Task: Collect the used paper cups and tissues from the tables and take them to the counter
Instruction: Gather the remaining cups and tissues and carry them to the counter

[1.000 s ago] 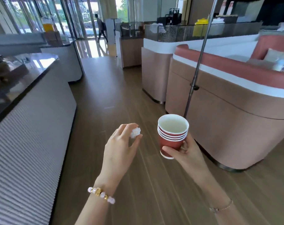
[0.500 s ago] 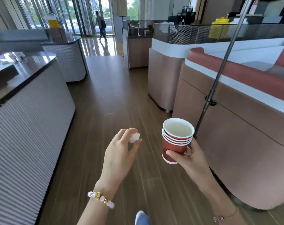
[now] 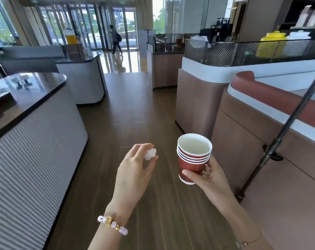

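While the person walks down the aisle, the carry has moved on a little. Against a second ago, the pink booth back (image 3: 279, 105) and its slanted metal pole (image 3: 288, 123) have slid out toward three o'clock. The rounded end of the dark-topped surface (image 3: 35, 91) at nine o'clock now stands closer and fuller in view, and more of the wooden floor (image 3: 135, 114) opens ahead at twelve. I take that to mean the collecting is done and the delivery leg is under way, though which surface is the goal I cannot tell.

The grips have not changed. The left hand (image 3: 133, 174), at six o'clock, pinches a small crumpled tissue (image 3: 150, 153) between thumb and fingertips, beaded bracelet (image 3: 112, 225) at the wrist. The right hand (image 3: 207, 175), at five o'clock, has thumb and fingers curled round the lower wall of a nested stack of red paper cups (image 3: 192, 159), held upright, the tissue just beside it and apart. The shoe tip seen half a second ago at the bottom edge is gone. A person (image 3: 116, 39) walks by the glass doors near eleven o'clock, as before.
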### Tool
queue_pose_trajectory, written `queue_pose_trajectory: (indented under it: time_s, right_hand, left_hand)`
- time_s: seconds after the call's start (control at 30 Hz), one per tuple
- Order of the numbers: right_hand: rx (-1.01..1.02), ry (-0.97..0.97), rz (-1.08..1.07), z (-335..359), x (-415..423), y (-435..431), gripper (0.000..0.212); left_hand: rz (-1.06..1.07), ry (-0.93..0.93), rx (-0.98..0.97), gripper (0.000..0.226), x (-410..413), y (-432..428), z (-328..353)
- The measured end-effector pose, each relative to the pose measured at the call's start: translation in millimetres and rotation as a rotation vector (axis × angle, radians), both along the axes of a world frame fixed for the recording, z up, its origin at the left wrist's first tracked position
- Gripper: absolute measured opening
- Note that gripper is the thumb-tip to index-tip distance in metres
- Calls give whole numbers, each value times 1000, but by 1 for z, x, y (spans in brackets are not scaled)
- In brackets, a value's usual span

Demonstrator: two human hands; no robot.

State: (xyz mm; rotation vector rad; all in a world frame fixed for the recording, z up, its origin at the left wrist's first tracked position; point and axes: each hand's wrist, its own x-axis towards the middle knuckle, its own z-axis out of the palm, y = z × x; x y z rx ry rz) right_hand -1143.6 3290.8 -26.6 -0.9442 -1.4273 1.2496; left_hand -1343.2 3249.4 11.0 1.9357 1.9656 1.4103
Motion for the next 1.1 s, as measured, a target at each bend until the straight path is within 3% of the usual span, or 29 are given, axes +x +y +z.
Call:
queue_pose_trajectory:
  time_s: [0.47,1.1]
  right_hand:
    - [-20,52,140,-16,-73,317,59]
    - [-31,-6,102,-21,-189,670,56]
  left_hand:
    - [146,56,-25,23,-61,289,-12]
    - [139,-50,-27,22,-184,644,-35]
